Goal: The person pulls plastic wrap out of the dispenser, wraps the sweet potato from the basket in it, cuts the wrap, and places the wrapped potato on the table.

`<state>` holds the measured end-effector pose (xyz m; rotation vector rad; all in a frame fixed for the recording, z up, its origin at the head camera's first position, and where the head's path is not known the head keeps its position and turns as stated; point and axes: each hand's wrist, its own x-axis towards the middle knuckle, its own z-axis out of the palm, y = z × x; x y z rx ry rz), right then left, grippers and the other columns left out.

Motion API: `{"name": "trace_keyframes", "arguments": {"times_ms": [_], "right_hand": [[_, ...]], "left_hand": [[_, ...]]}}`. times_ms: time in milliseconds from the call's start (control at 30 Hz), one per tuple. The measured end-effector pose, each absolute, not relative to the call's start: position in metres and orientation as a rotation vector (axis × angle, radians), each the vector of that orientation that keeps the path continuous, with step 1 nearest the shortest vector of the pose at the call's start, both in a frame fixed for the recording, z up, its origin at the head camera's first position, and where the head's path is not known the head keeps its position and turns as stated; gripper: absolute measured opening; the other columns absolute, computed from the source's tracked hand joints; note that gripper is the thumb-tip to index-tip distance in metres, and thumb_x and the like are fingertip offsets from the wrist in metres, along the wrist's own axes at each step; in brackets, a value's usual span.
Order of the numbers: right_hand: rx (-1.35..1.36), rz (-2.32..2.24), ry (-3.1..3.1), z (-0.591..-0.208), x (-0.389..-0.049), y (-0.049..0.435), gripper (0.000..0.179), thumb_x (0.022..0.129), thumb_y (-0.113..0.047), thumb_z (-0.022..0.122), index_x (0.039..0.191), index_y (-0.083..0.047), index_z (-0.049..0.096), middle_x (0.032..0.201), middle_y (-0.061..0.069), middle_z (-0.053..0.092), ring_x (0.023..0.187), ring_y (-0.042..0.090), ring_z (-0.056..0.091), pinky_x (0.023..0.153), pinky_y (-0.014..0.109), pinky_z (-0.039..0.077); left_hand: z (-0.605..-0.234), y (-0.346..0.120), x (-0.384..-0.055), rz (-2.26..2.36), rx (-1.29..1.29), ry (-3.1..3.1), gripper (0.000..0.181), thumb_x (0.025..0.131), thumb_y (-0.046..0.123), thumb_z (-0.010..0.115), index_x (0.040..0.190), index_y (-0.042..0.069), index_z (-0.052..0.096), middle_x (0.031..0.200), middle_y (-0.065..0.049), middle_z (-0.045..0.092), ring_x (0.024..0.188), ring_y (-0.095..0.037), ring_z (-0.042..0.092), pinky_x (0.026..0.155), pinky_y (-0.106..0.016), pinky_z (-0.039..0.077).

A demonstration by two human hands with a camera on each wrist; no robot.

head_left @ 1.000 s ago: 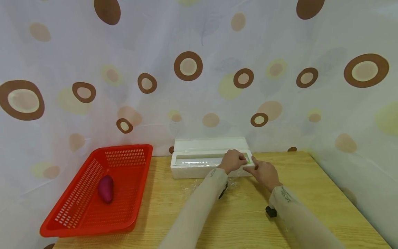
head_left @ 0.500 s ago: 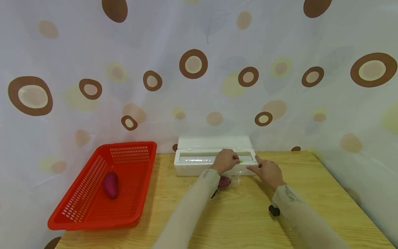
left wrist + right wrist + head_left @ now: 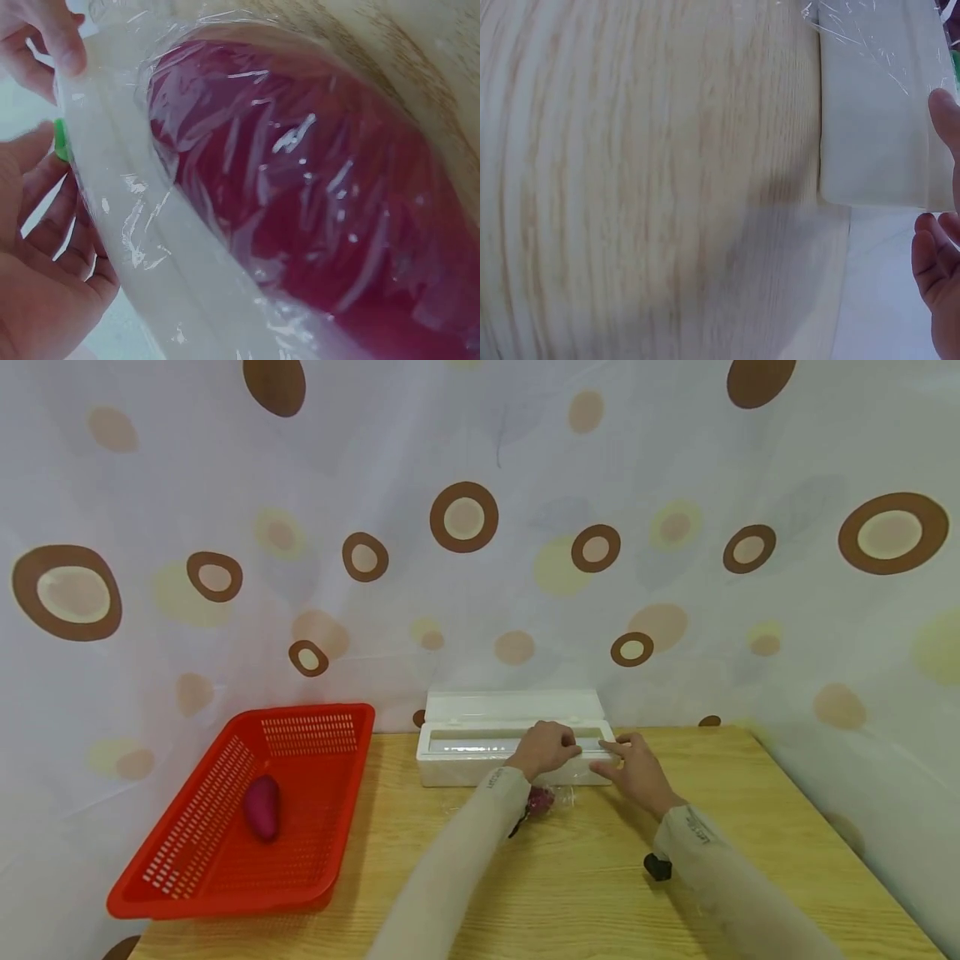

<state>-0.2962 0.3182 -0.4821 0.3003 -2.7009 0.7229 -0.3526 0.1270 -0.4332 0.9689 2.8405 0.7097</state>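
A white cling film dispenser (image 3: pixel 480 772) lies along the back of the table, its lid (image 3: pixel 513 703) raised. My left hand (image 3: pixel 542 750) is over its front edge, fingertips pinching the green slide cutter (image 3: pixel 61 140), which shows in the left wrist view. My right hand (image 3: pixel 639 777) grips the dispenser's right end, thumb on the front and fingers over the top. Clear film hangs over the front and covers a purple sweet potato (image 3: pixel 300 172) on the table before it. In the head view my left wrist partly hides that sweet potato.
A red plastic basket (image 3: pixel 347 814) stands on the left with another purple sweet potato (image 3: pixel 262 807) inside. Behind the wooden table (image 3: pixel 585 893) hangs a patterned white curtain (image 3: pixel 675 460), close to the dispenser's lid.
My left hand has moved left along the dispenser's edge with the green cutter, and the wrapped sweet potato has come into sight. My right hand stays at the right end.
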Motion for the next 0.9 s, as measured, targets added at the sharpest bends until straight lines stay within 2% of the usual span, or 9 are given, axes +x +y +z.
{"name": "trace_keyframes", "arguments": {"times_ms": [200,433,533,667,800,900], "right_hand": [[0.283,0.794,-2.7,-0.485,-0.294,0.318,0.055,0.088,-0.036,0.067,0.126,0.003,0.058,0.122,0.029,0.039,0.077,0.026,0.054,0.068,0.045,0.047],[0.311,0.724,-2.651,-0.487,-0.295,0.32,0.044,0.088,-0.03,0.068,0.117,0.003,0.064,0.118,0.029,0.044,0.076,0.029,0.057,0.068,0.047,0.049],[0.322,0.675,-2.665,-0.486,-0.296,0.321,0.042,0.089,-0.029,0.066,0.117,0.002,0.065,0.12,0.03,0.044,0.079,0.032,0.059,0.071,0.049,0.049],[0.34,0.672,-2.675,-0.485,-0.298,0.319,0.042,0.089,-0.027,0.066,0.118,0.003,0.064,0.122,0.031,0.044,0.077,0.03,0.059,0.07,0.047,0.05],[0.368,0.682,-2.666,-0.483,-0.3,0.311,0.041,0.088,-0.025,0.067,0.116,0.005,0.064,0.12,0.032,0.045,0.072,0.027,0.059,0.067,0.045,0.05],[0.355,0.67,-2.675,-0.482,-0.301,0.308,0.041,0.088,-0.026,0.067,0.116,0.004,0.065,0.119,0.031,0.046,0.077,0.03,0.059,0.068,0.046,0.05]], "left_hand": [[-0.435,0.128,-0.349,0.726,0.945,2.862,0.021,0.094,0.033,0.059,0.098,0.015,0.071,0.087,0.007,0.066,0.073,-0.005,0.058,0.067,-0.021,0.047],[-0.433,0.124,-0.348,0.72,1.02,2.872,0.022,0.092,0.032,0.06,0.097,0.015,0.073,0.088,0.006,0.068,0.076,-0.005,0.06,0.069,-0.019,0.048],[-0.434,0.123,-0.351,0.566,1.093,2.947,0.022,0.092,0.033,0.059,0.096,0.016,0.073,0.088,0.007,0.065,0.076,-0.005,0.058,0.07,-0.019,0.047],[-0.434,0.124,-0.351,0.248,1.174,3.015,0.021,0.096,0.033,0.055,0.1,0.017,0.069,0.09,0.006,0.059,0.078,-0.007,0.055,0.069,-0.019,0.046],[-0.426,0.121,-0.348,-0.055,1.208,3.023,0.023,0.098,0.03,0.052,0.113,0.018,0.064,0.101,0.005,0.06,0.087,-0.01,0.058,0.074,-0.022,0.049],[-0.428,0.113,-0.35,-0.174,1.234,3.033,0.026,0.098,0.03,0.051,0.118,0.019,0.062,0.107,0.004,0.06,0.092,-0.013,0.059,0.076,-0.025,0.05]]}}
